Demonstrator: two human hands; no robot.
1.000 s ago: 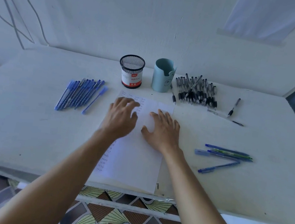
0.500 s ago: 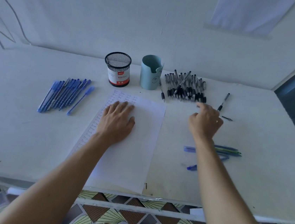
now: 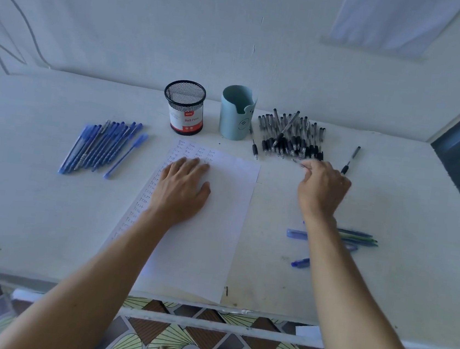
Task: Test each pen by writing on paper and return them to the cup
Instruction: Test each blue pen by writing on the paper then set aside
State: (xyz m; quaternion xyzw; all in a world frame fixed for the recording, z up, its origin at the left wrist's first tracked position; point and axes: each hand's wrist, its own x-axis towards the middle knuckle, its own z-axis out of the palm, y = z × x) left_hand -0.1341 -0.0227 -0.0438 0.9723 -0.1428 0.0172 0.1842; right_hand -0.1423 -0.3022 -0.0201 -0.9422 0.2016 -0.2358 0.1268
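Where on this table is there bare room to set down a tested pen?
Bare: front-left, between the row of blue pens, the white paper sheet and the table edge; far right, past the lone black pen. Crowded back: black mesh cup, pale blue cup, black pen pile.

The mesh cup bears a label reading "Ball Pen" in white on red, and the paper, at its 6 o'clock, carries handwritten rows of "test".
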